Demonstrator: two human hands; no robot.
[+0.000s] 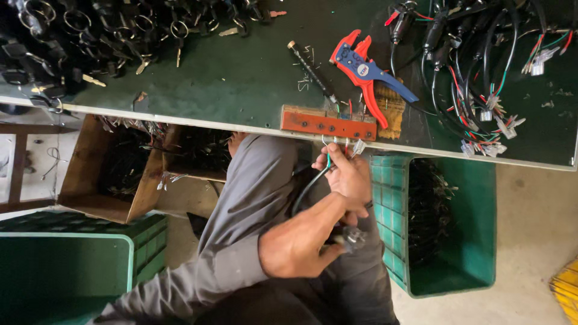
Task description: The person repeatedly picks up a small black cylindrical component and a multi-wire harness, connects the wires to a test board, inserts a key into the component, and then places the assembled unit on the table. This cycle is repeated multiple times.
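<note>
The right hand [349,177] is raised just below the edge of the green workbench [241,78], its fingers pinched around the thin coloured wires [337,147] that fan out from the end of a black cable [308,189], close under a red block [328,125] fixed at the bench edge. The cable runs down from that hand across the lap toward the left hand [298,247], which is clenched around its lower part, with a small dark plug [352,239] showing just past the knuckles. On the bench above the block lies a red and blue wire stripper [364,72], beside a black screwdriver [310,69] and a small brush [391,108]. To the right lies a tangle of black cables with white plugs [481,78]; at the top left is a pile of keys and black parts [108,30]. Under the bench stand a green crate [475,241] holding more black cables and, to the left, a cardboard box [90,174].
</note>
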